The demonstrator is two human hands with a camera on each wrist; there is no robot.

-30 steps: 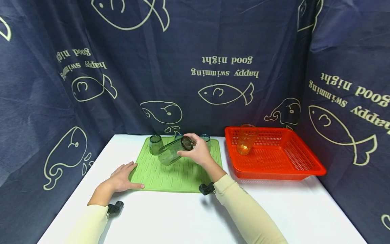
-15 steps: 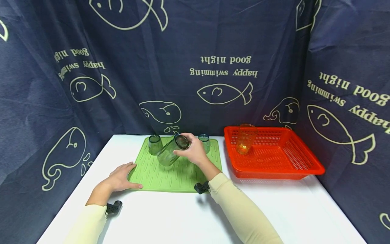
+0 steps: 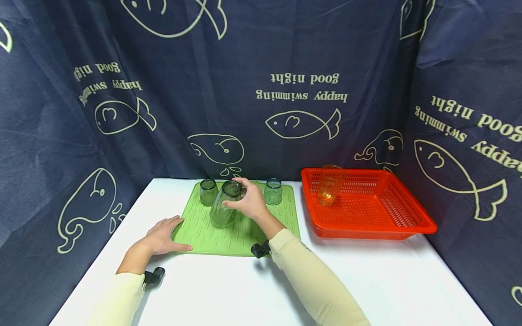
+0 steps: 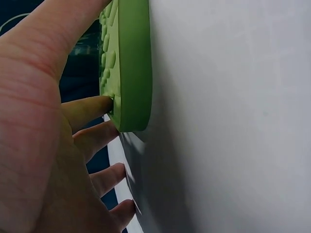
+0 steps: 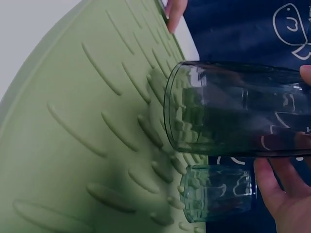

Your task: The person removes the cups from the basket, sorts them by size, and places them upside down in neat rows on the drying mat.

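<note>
One glass [image 3: 222, 213], body below the right hand [image 3: 250, 201], upper end pinched; left hand [image 3: 164, 237] spread

The tall glass [image 3: 222, 214], of clear greenish-grey tint with a dark ring round its upper end, was gripped near that end by the fingers of the right hand [image 3: 249, 201]. It leaned slightly, its top toward the right, its lower end over the green mat [image 3: 212, 240]; whether the two touched could not be told. The mat, thick-edged and patterned with raised oblong ridges, lay flat on the white table [image 3: 228, 290], its near left corner touched by the left hand [image 3: 165, 236]. Behind the tall glass on the mat stood a short green-grey glass [image 3: 209, 194] to its left and a short bluish glass [image 3: 273, 194] to its right.
</note>
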